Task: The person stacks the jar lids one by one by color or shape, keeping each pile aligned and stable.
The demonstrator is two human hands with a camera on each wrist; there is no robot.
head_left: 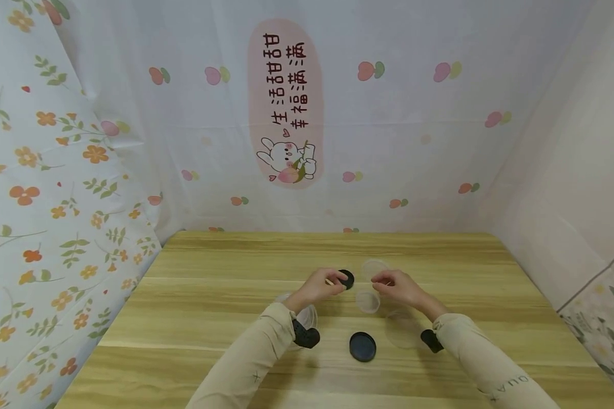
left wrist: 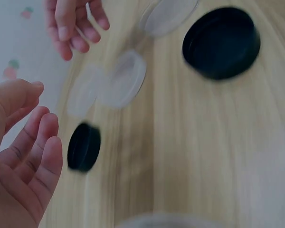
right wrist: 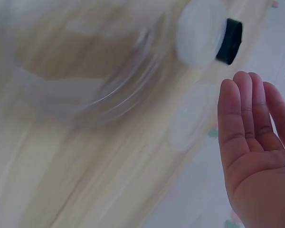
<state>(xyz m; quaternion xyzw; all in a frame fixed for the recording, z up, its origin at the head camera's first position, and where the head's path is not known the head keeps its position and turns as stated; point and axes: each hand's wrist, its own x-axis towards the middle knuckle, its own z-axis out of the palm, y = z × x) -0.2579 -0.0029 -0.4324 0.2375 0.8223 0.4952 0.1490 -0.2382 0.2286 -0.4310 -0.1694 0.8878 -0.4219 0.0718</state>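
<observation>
My left hand (head_left: 323, 285) hovers beside a small black lid (head_left: 347, 278). In the left wrist view the fingers of that hand (left wrist: 26, 159) are loosely bent with nothing in them, and the small lid (left wrist: 84, 148) lies apart from them. Across from it, my right hand (head_left: 400, 286) is above the table near two translucent discs, a nearer one (head_left: 368, 301) and a farther one (head_left: 374, 267). Its fingers look straight and bare in the right wrist view, where the palm (right wrist: 256, 156) shows. A larger black lid (head_left: 362, 347) lies nearer me, between the forearms.
Another clear disc (head_left: 403, 329) lies by the right wrist. Clear round containers (head_left: 309, 316) stand partly hidden under the left forearm. A large transparent round vessel (right wrist: 109, 102) fills the upper left of the right wrist view. Patterned cloth (head_left: 204, 170) hangs behind the wooden table (head_left: 194, 307).
</observation>
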